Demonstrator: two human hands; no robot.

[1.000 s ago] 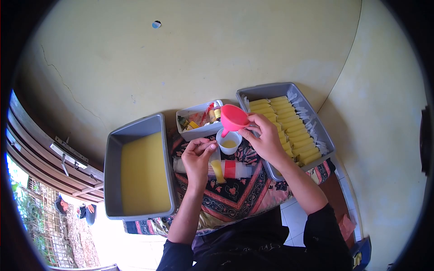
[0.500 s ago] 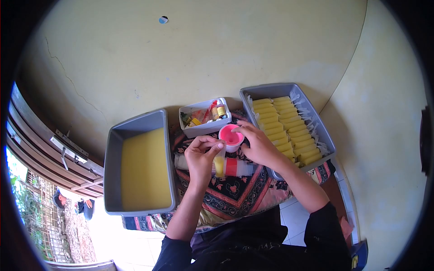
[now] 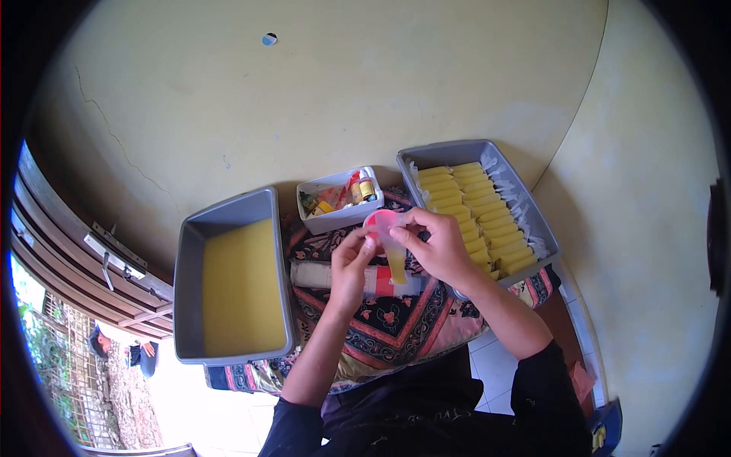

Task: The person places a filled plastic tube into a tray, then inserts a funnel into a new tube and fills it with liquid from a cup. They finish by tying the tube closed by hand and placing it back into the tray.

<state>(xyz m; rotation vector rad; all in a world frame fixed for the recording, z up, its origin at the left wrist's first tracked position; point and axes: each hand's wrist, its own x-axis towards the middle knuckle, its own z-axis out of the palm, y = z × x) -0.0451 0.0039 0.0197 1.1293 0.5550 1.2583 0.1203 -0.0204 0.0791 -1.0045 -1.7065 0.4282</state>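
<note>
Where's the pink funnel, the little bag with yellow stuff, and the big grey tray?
pink funnel [image 3: 378,221], head view, on its round pink bowl.
little bag [image 3: 397,264], head view, on its yellow-filled lower part.
big grey tray [image 3: 190,297], head view, on its left wall.

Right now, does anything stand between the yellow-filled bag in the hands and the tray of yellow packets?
Nothing visible except the right hand, which grips the bag on the side facing the tray; the left hand pinches its top.
</note>
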